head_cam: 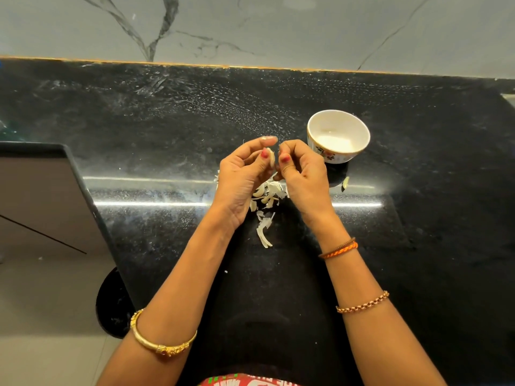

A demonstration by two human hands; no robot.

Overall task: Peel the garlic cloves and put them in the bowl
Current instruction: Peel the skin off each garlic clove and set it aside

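- Both hands, left hand (240,174) and right hand (302,174), pinch 1 garlic clove (270,157) above the counter (167,121), mid-peel.
- Loose skins (266,207) lie beneath.
- The bowl (338,135), just right of the hands, seems to hold no cloves.

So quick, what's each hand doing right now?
Left hand: pinching the garlic clove.
Right hand: fingers curled, picking at the same clove.

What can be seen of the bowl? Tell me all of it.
The bowl is small, round, white and glossy, ceramic by its look, with a thin gold rim and a floral motif on its outer wall. It stands upright on the black countertop, beyond the right hand. Nothing touches it; whether it holds peeled cloves is unclear.
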